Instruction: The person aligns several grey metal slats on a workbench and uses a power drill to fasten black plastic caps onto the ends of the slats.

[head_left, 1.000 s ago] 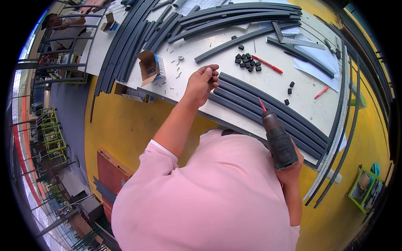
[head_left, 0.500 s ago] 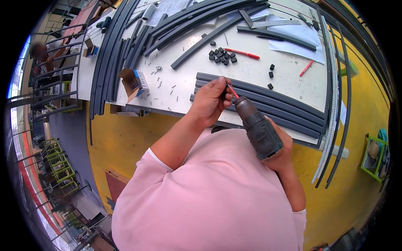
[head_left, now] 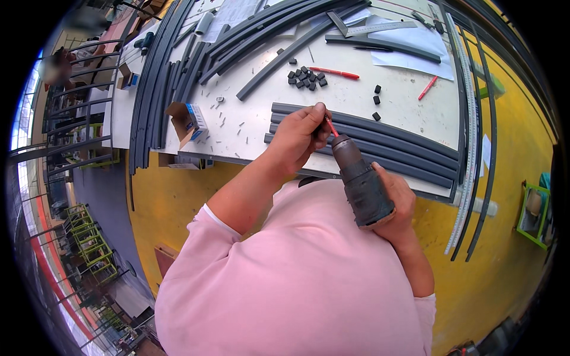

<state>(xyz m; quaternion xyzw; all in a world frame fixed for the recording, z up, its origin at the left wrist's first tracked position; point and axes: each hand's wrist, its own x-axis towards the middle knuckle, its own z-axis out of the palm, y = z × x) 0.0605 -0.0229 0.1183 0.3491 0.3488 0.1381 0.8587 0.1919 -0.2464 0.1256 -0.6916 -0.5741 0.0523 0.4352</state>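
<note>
My right hand [head_left: 396,202] is wrapped round a dark, worn power drill [head_left: 360,181], which points away from my body over the table's near edge. From its chuck sticks a red driver bit [head_left: 333,126]. At the bit's tip my left hand [head_left: 301,135] is closed in a pinch; what small thing its fingers hold there is hidden. Just beyond and under both hands lie several dark grey tubes [head_left: 386,148], side by side along the table edge. A cluster of small black blocks [head_left: 306,79] sits farther back, beside a red pen [head_left: 335,73].
An open cardboard box [head_left: 191,123] stands at the table's left front, with loose screws [head_left: 222,121] scattered beside it. More long grey tubes [head_left: 151,101] fill the left and back. A metal square [head_left: 380,28] and paper sheets [head_left: 409,56] lie at back right.
The view has shifted slightly, so the table's things sit a little farther left and up. The drill stands a bit more upright, its tip still at my left fingers.
</note>
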